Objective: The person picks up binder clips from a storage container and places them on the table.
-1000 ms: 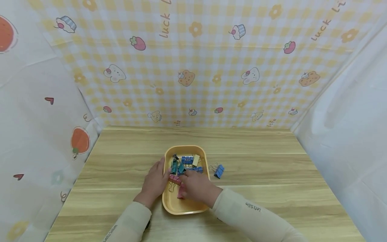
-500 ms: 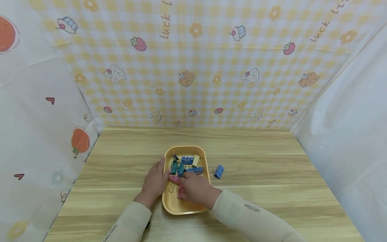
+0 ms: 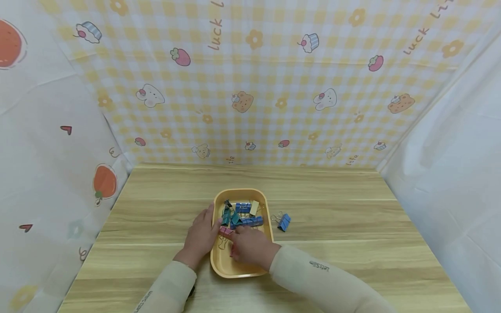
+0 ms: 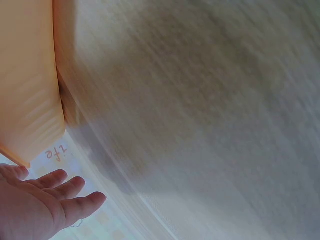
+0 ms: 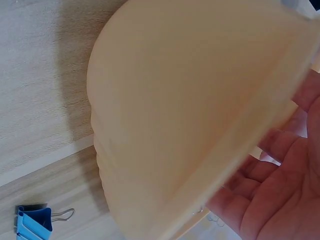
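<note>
A yellow tray (image 3: 231, 274) on the table holds several binder clips. My left hand (image 3: 200, 237) rests along its left side, thumb at the rim; the left wrist view shows the fingers (image 4: 82, 207) fairly straight. My right hand (image 3: 252, 245) reaches inside with bent fingers and pinches a reddish-pink binder clip (image 3: 232, 251), mostly hidden under it. The index finger is close to another pink binder clip (image 3: 226, 231). Beyond lie teal binder clips (image 3: 226, 217), blue binder clips (image 3: 242, 208) and a pale yellow one (image 3: 254, 208). In the right wrist view the fingertips are hidden.
One blue binder clip (image 3: 284, 222) lies on the wooden table (image 3: 332, 252) to the right of the tray. A small dark object (image 3: 191, 291) shows beside the left sleeve. A checked cloth (image 3: 266, 121) hangs behind the table.
My right hand has shifted slightly left and covers more of the reddish-pink binder clip. The long blue clip beside it shows more. My left hand and the tray have hardly moved.
</note>
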A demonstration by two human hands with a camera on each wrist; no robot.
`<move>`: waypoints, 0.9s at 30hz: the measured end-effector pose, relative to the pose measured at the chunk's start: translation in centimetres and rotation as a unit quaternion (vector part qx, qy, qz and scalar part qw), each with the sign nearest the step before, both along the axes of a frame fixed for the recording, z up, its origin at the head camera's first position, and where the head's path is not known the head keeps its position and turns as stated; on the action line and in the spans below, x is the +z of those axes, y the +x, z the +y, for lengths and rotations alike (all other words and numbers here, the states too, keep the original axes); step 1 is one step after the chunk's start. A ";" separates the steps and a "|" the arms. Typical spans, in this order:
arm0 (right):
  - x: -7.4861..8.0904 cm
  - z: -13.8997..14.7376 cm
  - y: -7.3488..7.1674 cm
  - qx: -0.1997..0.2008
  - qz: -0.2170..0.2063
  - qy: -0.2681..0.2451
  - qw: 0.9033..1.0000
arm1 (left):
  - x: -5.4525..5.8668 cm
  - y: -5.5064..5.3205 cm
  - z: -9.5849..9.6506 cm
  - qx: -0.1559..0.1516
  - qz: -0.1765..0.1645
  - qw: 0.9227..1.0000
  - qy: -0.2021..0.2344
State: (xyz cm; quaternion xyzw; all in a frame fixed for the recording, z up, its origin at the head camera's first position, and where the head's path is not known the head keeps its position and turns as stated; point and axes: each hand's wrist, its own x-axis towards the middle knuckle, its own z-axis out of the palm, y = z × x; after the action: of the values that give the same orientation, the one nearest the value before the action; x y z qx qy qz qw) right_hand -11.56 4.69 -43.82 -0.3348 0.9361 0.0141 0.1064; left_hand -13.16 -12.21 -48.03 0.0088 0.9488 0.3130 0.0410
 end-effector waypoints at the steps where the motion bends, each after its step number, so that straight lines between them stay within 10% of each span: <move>1: -0.1 0.0 0.0 0.001 0.000 0.004 1.000 | 0.0 0.0 0.0 0.000 -0.001 1.000 0.000; 27: -0.9 -1.3 -1.1 0.019 -0.027 0.084 0.996 | 0.3 0.1 0.0 -0.004 0.002 1.000 -0.003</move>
State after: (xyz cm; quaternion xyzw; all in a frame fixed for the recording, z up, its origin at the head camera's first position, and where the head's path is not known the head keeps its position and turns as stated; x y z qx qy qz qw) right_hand -12.68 3.35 -44.74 -0.3425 0.9220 0.0853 0.1592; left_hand -13.01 -12.16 -47.68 0.0132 0.9497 0.3103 0.0406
